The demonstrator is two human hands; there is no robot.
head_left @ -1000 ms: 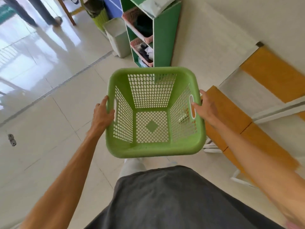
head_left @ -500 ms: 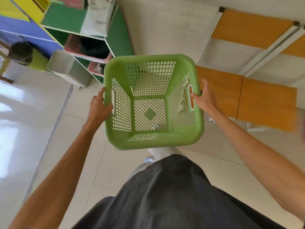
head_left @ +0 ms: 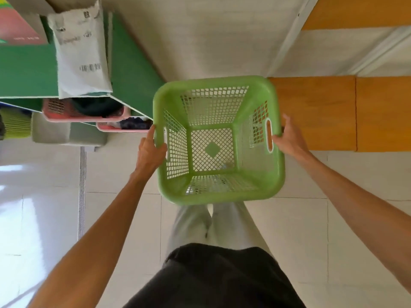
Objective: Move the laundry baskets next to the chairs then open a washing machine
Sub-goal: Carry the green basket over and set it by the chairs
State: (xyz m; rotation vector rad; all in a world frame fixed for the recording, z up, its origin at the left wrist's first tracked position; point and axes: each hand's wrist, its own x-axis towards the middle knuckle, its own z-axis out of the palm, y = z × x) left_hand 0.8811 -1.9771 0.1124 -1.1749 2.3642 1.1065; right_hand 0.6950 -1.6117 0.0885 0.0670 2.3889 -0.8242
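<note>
An empty green laundry basket (head_left: 219, 192) with mesh walls hangs in the air in front of me, above the tiled floor. My left hand (head_left: 149, 152) grips its left handle slot and my right hand (head_left: 289, 141) grips the right one. Just right of the basket are the orange wooden seats of the chairs (head_left: 333, 112), standing against the wall. Two pink baskets (head_left: 84, 113) holding dark clothes sit in the green shelf to the left. No washing machine shows in this view.
A green shelf unit (head_left: 29, 70) stands at the left with a white parcel bag (head_left: 81, 54) on top. A grey bin (head_left: 66, 133) and a yellow-green bin (head_left: 16, 125) stand beside it. Pale floor tiles (head_left: 300, 241) spread around my legs.
I have turned right with the basket in both hands. The shelf has swung to the left, and the chairs now sit level just right of the basket.
</note>
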